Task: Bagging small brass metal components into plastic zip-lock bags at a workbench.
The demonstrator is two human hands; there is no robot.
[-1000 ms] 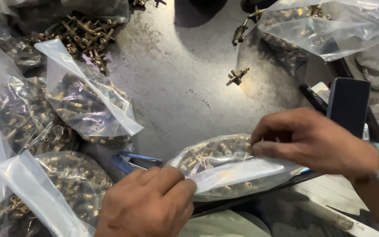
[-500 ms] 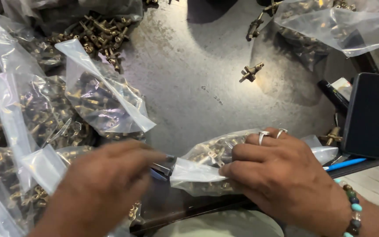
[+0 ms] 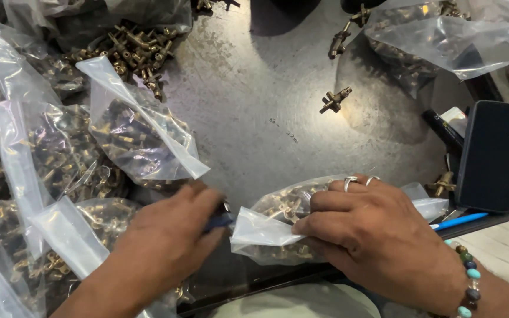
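Observation:
My right hand presses down on a clear plastic bag of brass fittings near the front edge of the dark metal table, its fingers pinching the bag's folded top. To the left of that bag, my left hand curls its fingers over a small blue-handled tool. Only the tool's tip shows under the fingertips. The two hands are a few centimetres apart.
Several filled clear bags crowd the left side, with loose brass fittings piled behind them. A single fitting lies mid-table. At the right are another bag, a black phone, a black marker and a blue pen.
My left hand left the bag, swung left and came back onto the blue-handled tool. My right hand slid left along the bag onto its folded top.

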